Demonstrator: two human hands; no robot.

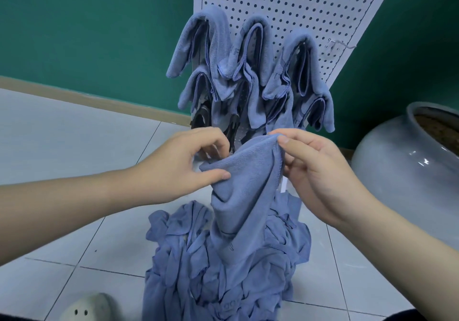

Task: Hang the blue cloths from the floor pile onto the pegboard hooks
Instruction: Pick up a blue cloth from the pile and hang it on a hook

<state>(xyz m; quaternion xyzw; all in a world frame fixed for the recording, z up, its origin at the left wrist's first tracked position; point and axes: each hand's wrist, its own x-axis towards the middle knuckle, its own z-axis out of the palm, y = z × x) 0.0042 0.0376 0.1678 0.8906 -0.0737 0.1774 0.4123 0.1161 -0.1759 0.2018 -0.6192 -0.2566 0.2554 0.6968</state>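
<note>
While the tiled floor fills the lower half of the frame, the white pegboard leans against the green wall at upper centre, and a large grey ceramic jar sits at the right edge. Across the pegboard's lower part hang several blue cloths, draped over hooks in what looks like two rows; an exact count is hard because they overlap. One bare wire hook shows to their right, and most of the board above them is free, so there seems to be room for more.

At bottom centre the floor pile is still sizeable, a crumpled heap of many blue cloths, so I judge the task well begun but far from finished.

Rising from that pile at centre frame is the cloth in hand, its lower end still trailing into the heap. The right hand pinches its top edge between thumb and fingers, while the left hand grips a fold on its left side, thumb on top. Both hands hold it just below the hung cloths, apparently readying it for a hook.

A pale clog shows at the bottom left.
</note>
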